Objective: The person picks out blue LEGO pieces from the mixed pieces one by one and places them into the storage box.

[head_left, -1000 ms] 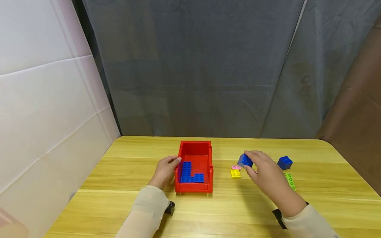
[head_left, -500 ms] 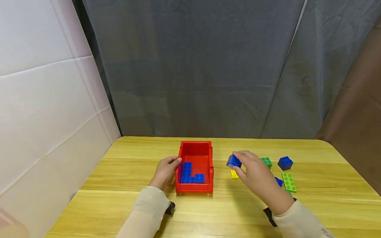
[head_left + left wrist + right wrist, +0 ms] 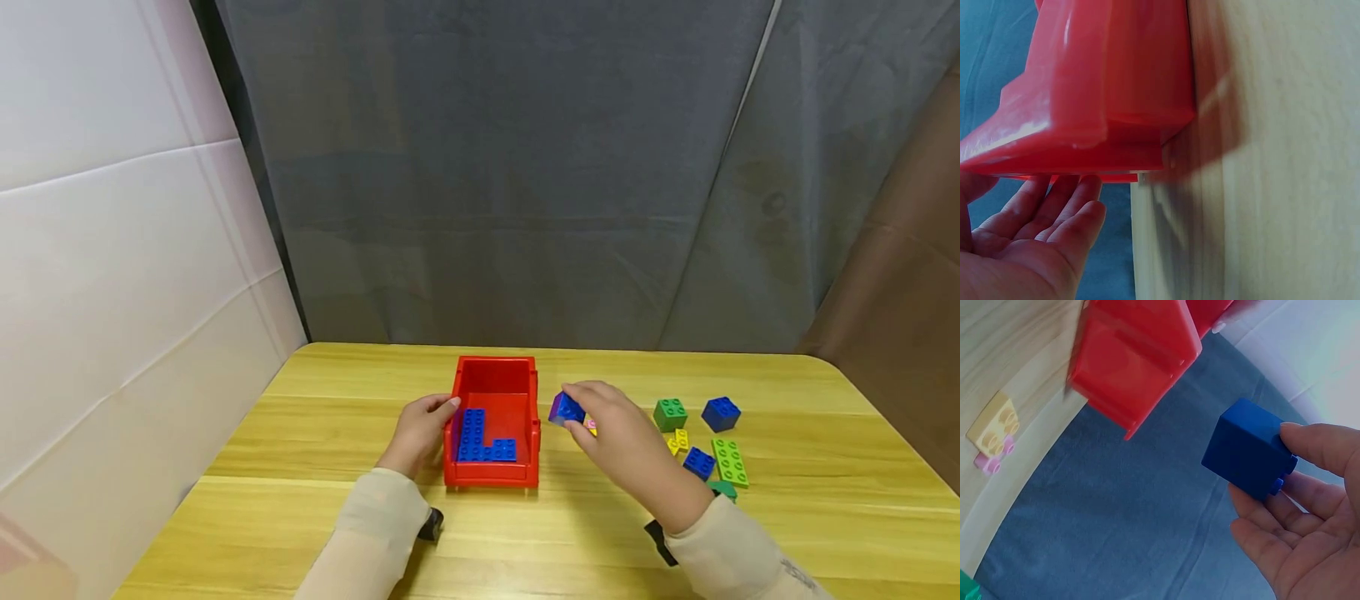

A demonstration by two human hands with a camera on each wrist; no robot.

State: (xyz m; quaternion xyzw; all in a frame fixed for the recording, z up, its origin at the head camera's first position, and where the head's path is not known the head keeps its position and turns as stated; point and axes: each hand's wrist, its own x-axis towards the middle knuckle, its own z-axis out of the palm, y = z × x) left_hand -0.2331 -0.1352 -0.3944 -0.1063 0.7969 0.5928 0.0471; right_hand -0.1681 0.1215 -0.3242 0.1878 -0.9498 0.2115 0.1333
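A red plastic bin (image 3: 491, 475) stands on the table with several blue building bricks (image 3: 472, 437) lying along its left and front inside. My left hand (image 3: 416, 429) holds the bin's left wall, thumb over the rim and fingers against the outside, as the left wrist view also shows. Just right of the bin, my right hand (image 3: 618, 437) pinches a blue building brick (image 3: 1247, 447) between thumb and fingers, raised above the table. In the right wrist view the brick's studs face the palm. Behind the right hand, a pink brick (image 3: 592, 425) is partly hidden.
On the wooden table (image 3: 300, 517), right of the right hand, lie a green brick (image 3: 670, 414), two blue bricks (image 3: 722, 413), a lime brick (image 3: 729, 462) and yellow pieces (image 3: 678, 442). A dark green piece (image 3: 723, 489) sits near the right wrist. Grey cloth (image 3: 480, 183) hangs behind.
My right hand has moved left toward the bin with the blue brick, uncovering the bricks on the right. The left hand and the bin have stayed in place.
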